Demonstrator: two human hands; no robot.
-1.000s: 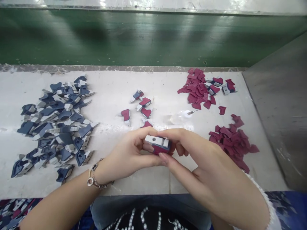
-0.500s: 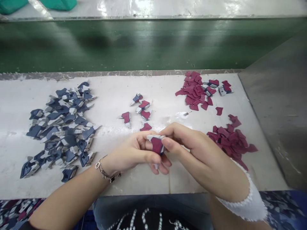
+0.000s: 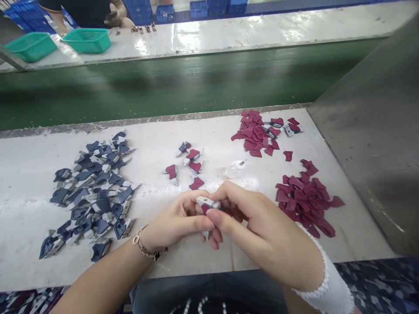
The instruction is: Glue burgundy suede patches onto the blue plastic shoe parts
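Between both hands, over the front middle of the white table, is a small grey-and-navy plastic part with a maroon inlay (image 3: 205, 204). My left hand (image 3: 183, 218) is closed around its left side. My right hand (image 3: 252, 222) pinches it from the right, the thumb pressing near the maroon face. The fingers hide much of the part. Just beyond the hands lie several similar parts with maroon faces (image 3: 195, 167). To the left spreads a heap of grey-and-navy parts (image 3: 94, 187) without maroon. Loose maroon pieces (image 3: 304, 196) are piled at the right.
Another maroon pile (image 3: 250, 133) lies farther back, beside a few inlaid parts (image 3: 275, 128). A small clear bottle with a thin tip (image 3: 236, 169) rests mid-table. A metal panel (image 3: 366, 139) bounds the right. Green baskets (image 3: 87, 40) and a person's hand (image 3: 121, 17) are across the green barrier.
The camera view has tilted up, revealing more of the far bench. In my hands the part has turned, its grey edge now facing up and the right thumb covering more of the maroon.
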